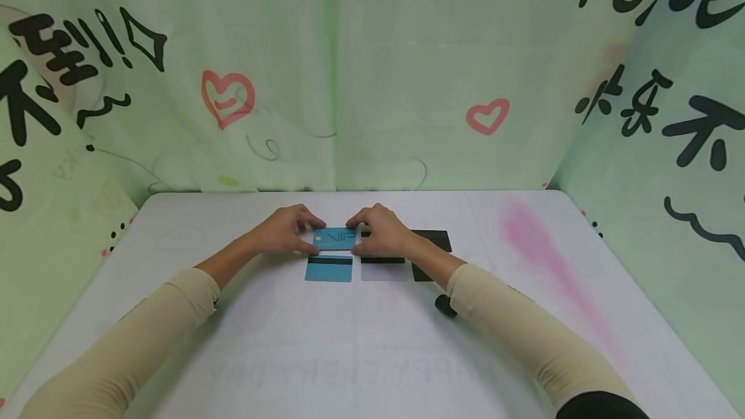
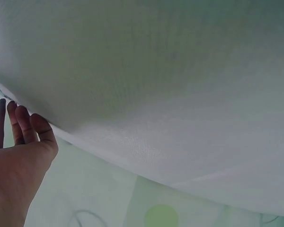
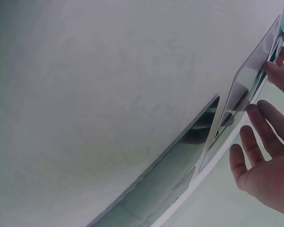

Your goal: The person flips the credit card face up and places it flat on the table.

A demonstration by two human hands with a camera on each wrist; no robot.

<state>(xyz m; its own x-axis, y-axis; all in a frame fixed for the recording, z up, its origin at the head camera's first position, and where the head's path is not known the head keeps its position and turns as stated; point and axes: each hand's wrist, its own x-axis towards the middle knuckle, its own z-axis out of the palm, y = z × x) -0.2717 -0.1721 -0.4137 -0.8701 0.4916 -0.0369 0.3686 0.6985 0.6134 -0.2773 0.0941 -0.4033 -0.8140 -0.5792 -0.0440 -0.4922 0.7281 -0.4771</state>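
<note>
A blue card printed "VIP" (image 1: 335, 238) lies on the white table, between both hands. My left hand (image 1: 286, 230) holds its left end, index finger at the top corner and thumb at the bottom one. The right hand (image 1: 381, 231) has its right end in the same way, thumb below and fingers above. Just below lies a blue card with a black stripe (image 1: 328, 270), beside a pale striped card (image 1: 383, 270). Another striped card (image 1: 365, 233) is mostly hidden behind the right hand. In the left wrist view, the left hand (image 2: 23, 156) shows curved fingers at the table's edge.
Right of the pale cards lie an upper black card (image 1: 436, 238) and a lower black card (image 1: 421, 274), the latter partly covered by the right forearm. A small black cylinder (image 1: 445, 306) lies next to the right sleeve. A green printed curtain (image 1: 396, 141) encloses the white table (image 1: 262, 354).
</note>
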